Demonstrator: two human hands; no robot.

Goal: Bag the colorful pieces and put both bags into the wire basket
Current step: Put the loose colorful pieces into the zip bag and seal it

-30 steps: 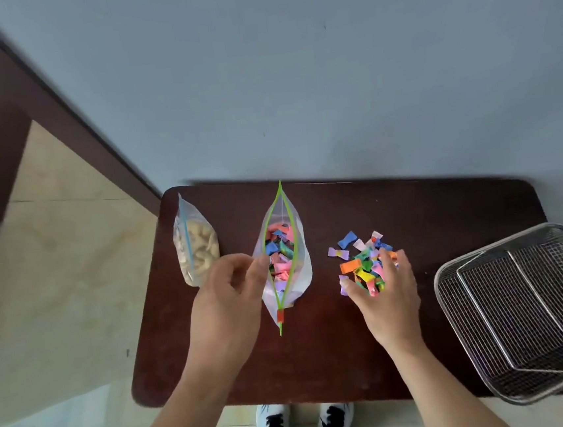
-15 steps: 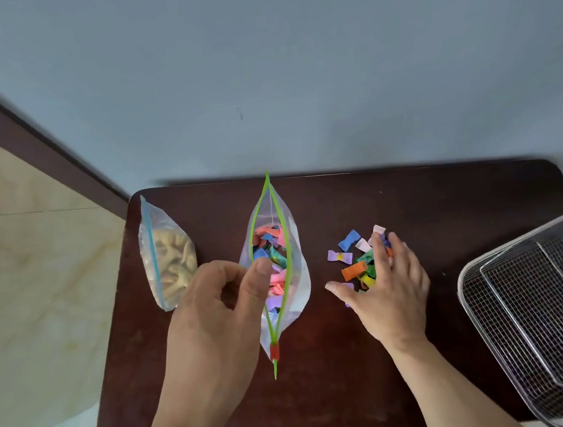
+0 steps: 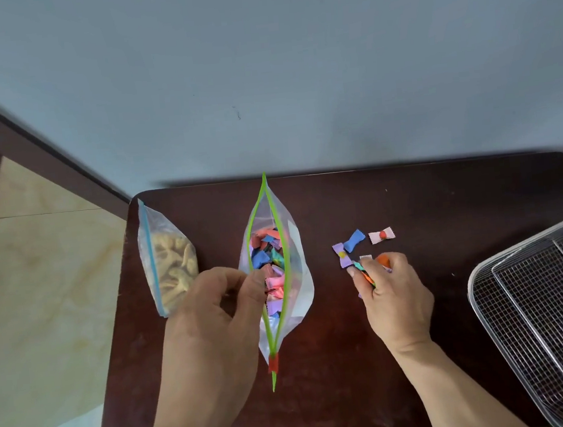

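Note:
A clear zip bag with a green seal [image 3: 295, 246] stands open on the dark table, part filled with colourful wrapped pieces. My left hand [image 3: 213, 309] pinches the bag's left lip, holding the mouth apart. My right hand [image 3: 392, 292] is closed around a handful of colourful pieces [image 3: 368, 273] to the bag's right. Three loose pieces lie beyond it: a purple one [image 3: 342, 255], a blue one [image 3: 355, 240] and a pale pink one [image 3: 381, 235]. A second bag with a blue seal [image 3: 167, 258], holding beige pieces, lies at the table's left edge. The wire basket [image 3: 555, 317] sits at the right.
The dark brown table [image 3: 444, 204] stands against a pale blue wall. Tiled floor lies to the left, below the table's edge. The basket overhangs the table's right side.
My right hand has closed over most of the pile and gathered it up, leaving three pieces on the table. My left hand keeps its hold on the bag's lip. The camera has shifted.

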